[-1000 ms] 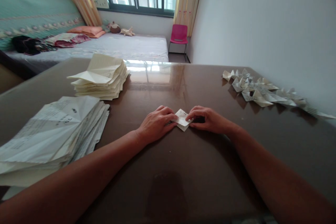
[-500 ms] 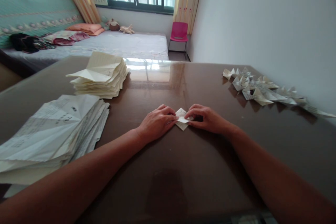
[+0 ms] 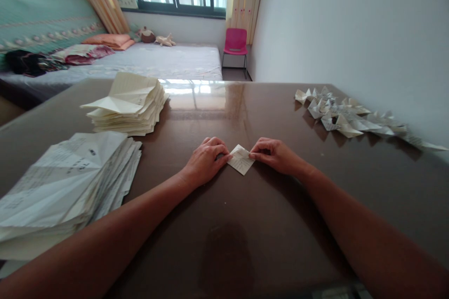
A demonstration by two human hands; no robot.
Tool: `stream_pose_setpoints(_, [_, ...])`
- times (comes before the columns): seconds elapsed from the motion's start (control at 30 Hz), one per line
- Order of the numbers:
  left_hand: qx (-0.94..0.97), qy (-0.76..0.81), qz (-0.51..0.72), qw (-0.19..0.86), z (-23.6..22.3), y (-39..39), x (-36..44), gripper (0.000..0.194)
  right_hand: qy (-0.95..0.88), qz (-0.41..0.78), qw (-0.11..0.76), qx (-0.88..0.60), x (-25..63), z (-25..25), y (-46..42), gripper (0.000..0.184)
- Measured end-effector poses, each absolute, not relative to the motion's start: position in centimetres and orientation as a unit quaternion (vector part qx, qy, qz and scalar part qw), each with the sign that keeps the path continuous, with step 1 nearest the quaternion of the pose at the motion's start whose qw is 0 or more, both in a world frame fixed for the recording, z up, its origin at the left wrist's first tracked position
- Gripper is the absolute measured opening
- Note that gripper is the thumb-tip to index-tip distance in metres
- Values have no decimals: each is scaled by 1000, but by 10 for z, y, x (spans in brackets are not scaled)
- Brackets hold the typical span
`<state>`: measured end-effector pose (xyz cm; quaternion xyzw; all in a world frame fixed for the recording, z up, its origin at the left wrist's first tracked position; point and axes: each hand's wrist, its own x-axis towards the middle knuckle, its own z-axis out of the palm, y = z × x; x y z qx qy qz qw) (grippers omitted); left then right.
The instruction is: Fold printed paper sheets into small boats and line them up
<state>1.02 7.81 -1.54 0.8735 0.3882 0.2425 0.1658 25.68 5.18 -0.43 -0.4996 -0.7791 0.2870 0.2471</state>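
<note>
A small folded piece of printed paper [image 3: 240, 160], diamond-shaped, lies flat on the dark brown table [image 3: 224, 224] in the middle. My left hand [image 3: 206, 161] has its fingers curled and pinches the paper's left corner. My right hand [image 3: 275, 155] pinches the right corner with curled fingers. Both hands rest on the tabletop with the paper stretched between them.
A stack of printed sheets [image 3: 66, 187] lies at the near left, a pile of folded sheets [image 3: 126, 105] behind it. Several finished folded paper shapes [image 3: 347, 119] line the right edge by the wall. Beyond the table are a bed [image 3: 140, 58] and a pink chair [image 3: 235, 43].
The small paper has been pressed flatter and now shows as a clean diamond; my fingers have slid out to its left and right corners. The view shifted slightly.
</note>
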Motion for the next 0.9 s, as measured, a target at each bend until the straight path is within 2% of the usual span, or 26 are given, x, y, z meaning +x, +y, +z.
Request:
stream_pose_setpoints(0.47, [875, 424, 210, 101, -17, 78, 20, 30, -775, 95, 134, -611, 233, -4, 47, 27])
stream_pose_setpoints(0.67, [884, 421, 194, 64, -15, 77, 22, 27, -771, 74, 108, -623, 230, 1, 46, 30])
stream_pose_setpoints(0.83, [891, 405, 201, 30, -13, 72, 23, 15, -762, 77, 102, -635, 229, 2, 48, 31])
stream_pose_setpoints(0.9, [910, 355, 209, 34, -13, 71, 22, 21, -759, 81, 99, -638, 229, 3, 48, 32])
